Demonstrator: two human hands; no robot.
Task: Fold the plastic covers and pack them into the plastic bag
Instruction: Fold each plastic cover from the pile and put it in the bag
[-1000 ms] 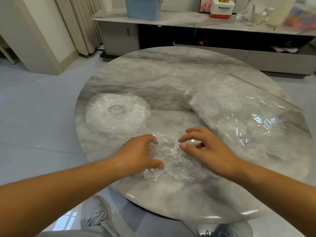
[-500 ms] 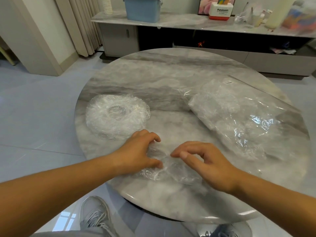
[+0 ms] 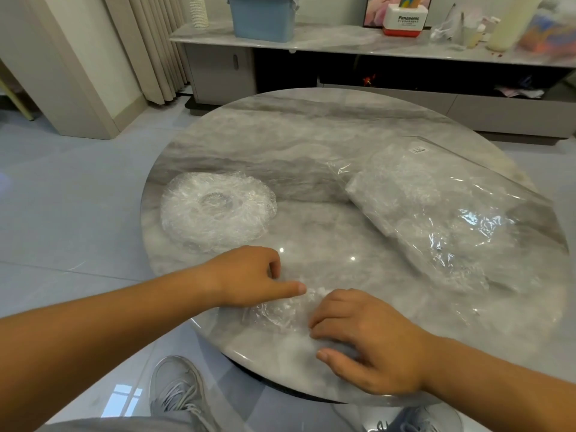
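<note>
A crumpled clear plastic cover (image 3: 277,311) lies near the front edge of the round marble table (image 3: 311,145). My left hand (image 3: 249,277) has its fingers curled, and its thumb tip lies on the cover's upper edge. My right hand (image 3: 367,338) sits on the cover's right side with bent fingers gripping the film. A round stack of plastic covers (image 3: 218,210) rests at the table's left. The clear plastic bag (image 3: 436,207), with covers inside, lies at the right, mouth toward the centre.
A low cabinet (image 3: 374,45) behind the table carries a blue bin (image 3: 265,17), a white box and other clutter. Curtains (image 3: 156,48) hang at the back left. My grey shoes (image 3: 177,391) show on the tiled floor below the table's edge.
Both hands drew the cover closer to the front edge and flattened it smaller. My right hand dropped down toward me, and my left thumb stretched out to the right.
</note>
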